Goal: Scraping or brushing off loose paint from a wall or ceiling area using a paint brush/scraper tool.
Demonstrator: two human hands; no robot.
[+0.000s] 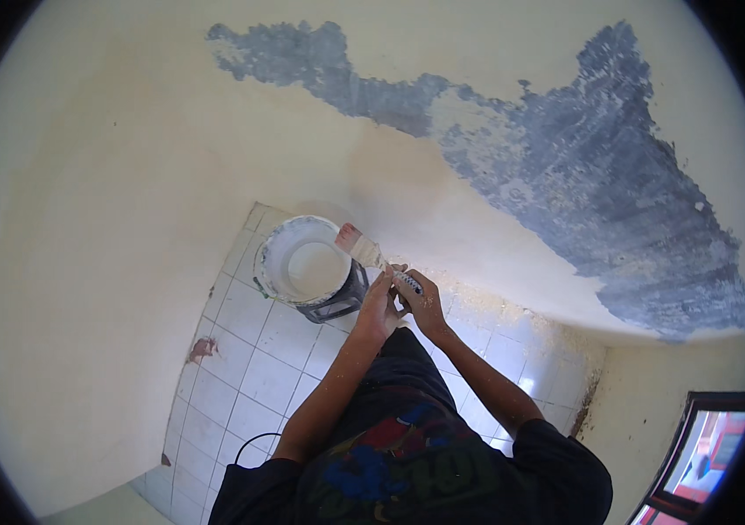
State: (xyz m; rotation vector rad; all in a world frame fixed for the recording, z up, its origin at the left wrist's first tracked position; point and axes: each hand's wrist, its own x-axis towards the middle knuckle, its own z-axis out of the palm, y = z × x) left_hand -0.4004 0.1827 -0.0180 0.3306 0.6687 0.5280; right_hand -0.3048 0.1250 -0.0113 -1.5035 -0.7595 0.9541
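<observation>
A flat paintbrush (366, 250) is held between my two hands, its bristles pointing up and left. Cream paint coats its middle, and the bristle tips look reddish. My right hand (424, 300) grips the patterned handle. The fingers of my left hand (379, 306) close on the brush just below its head. Left of the brush, a round bucket (269, 279) with a smeared rim holds pale paint (315, 269). The bristles appear beside the bucket's right rim; whether they touch it is unclear.
The bucket rests on a dark plastic stool (339, 303). A cream wall (405, 167) ahead has a large grey bare patch (596, 177). Flakes (477, 289) litter the white tiled floor (267, 361) along the wall. A dark-framed window (691, 453) is at lower right.
</observation>
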